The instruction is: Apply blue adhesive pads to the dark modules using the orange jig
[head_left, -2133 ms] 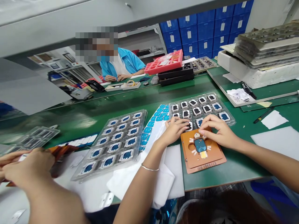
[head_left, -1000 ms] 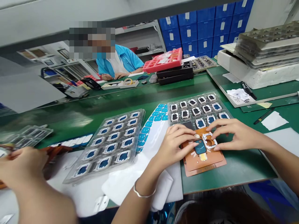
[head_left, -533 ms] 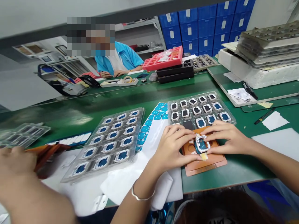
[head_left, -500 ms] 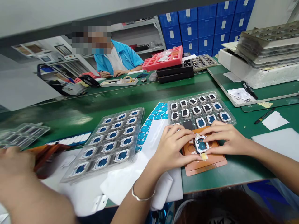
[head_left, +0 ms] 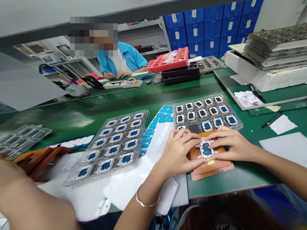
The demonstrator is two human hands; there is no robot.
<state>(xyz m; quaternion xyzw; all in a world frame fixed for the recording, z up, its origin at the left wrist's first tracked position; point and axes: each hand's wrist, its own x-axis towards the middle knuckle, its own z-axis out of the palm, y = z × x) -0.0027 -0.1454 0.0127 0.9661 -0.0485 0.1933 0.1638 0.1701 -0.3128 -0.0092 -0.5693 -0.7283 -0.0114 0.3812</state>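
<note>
A rounded white frame with a blue centre [head_left: 206,149] lies on an orange fixture plate [head_left: 208,171]. My left hand [head_left: 181,148], with a bangle at the wrist, has its fingertips and thumb closed about the frame's left side. From the other side, my right hand [head_left: 231,143] curls its fingers onto the frame's right edge. A pale yellow tab [head_left: 210,160] shows at its lower edge. Behind my hands, a clear plastic tray [head_left: 240,125] carries similar frames, some with black centres and some blue. Left of it lies a sheet of blue stickers [head_left: 146,138].
Another clear tray [head_left: 143,153] of blue-centred frames stands left. A co-worker's blurred arm [head_left: 28,198] enters at lower left, near orange fixtures [head_left: 38,159]. Across the bench sits another person in blue [head_left: 133,59]. A pen [head_left: 271,120] and white paper [head_left: 283,124] lie right.
The white frame was slightly tilted between my fingers and now lies flatter on the fixture. The co-worker's arm at left has shifted, revealing more of the orange fixtures.
</note>
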